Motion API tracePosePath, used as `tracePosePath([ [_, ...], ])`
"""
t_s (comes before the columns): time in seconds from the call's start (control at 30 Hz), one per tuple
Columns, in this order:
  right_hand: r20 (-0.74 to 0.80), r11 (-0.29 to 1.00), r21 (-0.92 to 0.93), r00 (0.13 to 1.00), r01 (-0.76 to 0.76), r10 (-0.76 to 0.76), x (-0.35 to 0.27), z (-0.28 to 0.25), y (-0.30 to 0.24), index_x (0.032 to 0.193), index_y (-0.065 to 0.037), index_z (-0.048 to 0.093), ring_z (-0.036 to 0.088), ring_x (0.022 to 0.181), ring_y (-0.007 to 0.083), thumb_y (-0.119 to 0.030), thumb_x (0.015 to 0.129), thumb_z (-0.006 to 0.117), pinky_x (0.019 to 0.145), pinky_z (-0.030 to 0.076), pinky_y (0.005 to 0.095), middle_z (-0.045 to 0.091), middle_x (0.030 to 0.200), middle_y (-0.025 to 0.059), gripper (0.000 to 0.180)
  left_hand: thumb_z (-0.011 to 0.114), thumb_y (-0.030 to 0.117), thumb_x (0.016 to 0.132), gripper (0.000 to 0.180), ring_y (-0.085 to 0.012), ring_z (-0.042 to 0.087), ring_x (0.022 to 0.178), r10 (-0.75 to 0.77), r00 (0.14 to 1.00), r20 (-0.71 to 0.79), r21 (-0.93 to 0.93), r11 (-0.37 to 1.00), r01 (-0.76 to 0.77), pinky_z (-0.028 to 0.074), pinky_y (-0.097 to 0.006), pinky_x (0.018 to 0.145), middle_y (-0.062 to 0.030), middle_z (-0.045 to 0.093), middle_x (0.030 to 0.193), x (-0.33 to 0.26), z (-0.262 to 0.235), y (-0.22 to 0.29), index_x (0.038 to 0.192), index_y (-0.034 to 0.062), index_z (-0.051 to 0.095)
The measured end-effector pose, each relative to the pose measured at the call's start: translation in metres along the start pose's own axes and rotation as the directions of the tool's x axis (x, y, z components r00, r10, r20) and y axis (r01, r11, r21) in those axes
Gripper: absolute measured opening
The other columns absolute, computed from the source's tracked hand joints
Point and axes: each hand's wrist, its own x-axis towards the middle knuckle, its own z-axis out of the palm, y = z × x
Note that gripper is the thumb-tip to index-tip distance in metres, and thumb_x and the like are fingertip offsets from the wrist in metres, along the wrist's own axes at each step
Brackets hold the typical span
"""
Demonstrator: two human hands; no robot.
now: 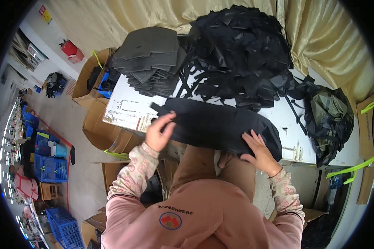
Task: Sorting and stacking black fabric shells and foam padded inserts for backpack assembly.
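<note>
Room: a garment workshop is stretching away on the left, with blue plastic crates (50, 168) sitting on the grey floor and open cardboard cartons (96, 74) crowding the table's far-left corner. A pale yellow drape (320, 33) is hanging behind.

Surface: a worn white worktable (126, 108), its paint flaking along the near edge. It is carrying a stack of grey cut panels (150, 56), a large heap of black straps and offcuts (243, 52), and a dark olive bag (329, 116) slumping at the right end.

Item in hand: a long black fabric piece (220, 124), lying across the table's near edge, directly in front of the person.

Left hand (158, 133): gripping the piece's left end, thumb on top, fingers curling round the edge.

Right hand (259, 151): lying flat on the right end, fingers spread and pressing down.

Step, as judged: the piece is being smoothed or straightened. The next move looks to call for even tension between both ends, so the cloth is not bunching or slipping off the edge.
</note>
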Motion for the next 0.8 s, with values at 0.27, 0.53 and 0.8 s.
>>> tracePosePath([
  [0.27,-0.216,0.727,0.667,0.976,0.162,-0.020,0.109,0.007,-0.080,0.097,0.004,0.060,0.058,0.075,0.0145,-0.011,0.093,0.054,0.069,0.046,0.0260,0.064,0.082,0.0083,0.018,0.070,0.012,0.075,0.021,-0.0285,0.059,0.072,0.560,0.677,0.478,-0.034,0.782,-0.622,0.048,-0.038,0.066,-0.0085,0.061,0.076,0.025,0.048,0.074,0.096,0.0088,0.068],
  [0.53,-0.143,0.506,0.856,0.989,0.103,0.041,0.108,0.001,-0.079,0.092,0.004,0.063,0.061,0.076,0.0088,-0.006,0.093,0.054,0.071,0.047,0.0221,0.064,0.077,0.0041,0.013,0.071,0.040,0.076,0.054,-0.0349,0.042,0.124,0.351,0.934,0.071,0.902,0.377,-0.210,0.032,-0.048,0.103,-0.0149,0.051,0.128,0.202,-0.123,0.020,0.121,0.0119,0.059],
  [0.8,-0.113,0.494,0.866,0.993,0.077,0.043,0.098,0.019,-0.053,0.104,0.004,0.058,0.063,0.076,0.0097,-0.006,0.092,0.056,0.071,0.048,0.0220,0.065,0.084,0.0042,0.015,0.066,0.026,0.080,0.040,-0.0325,0.039,0.132,0.022,0.960,0.280,0.851,0.458,-0.258,0.028,-0.048,0.109,-0.0148,0.051,0.132,0.227,-0.139,0.018,0.116,0.0097,0.060],
])
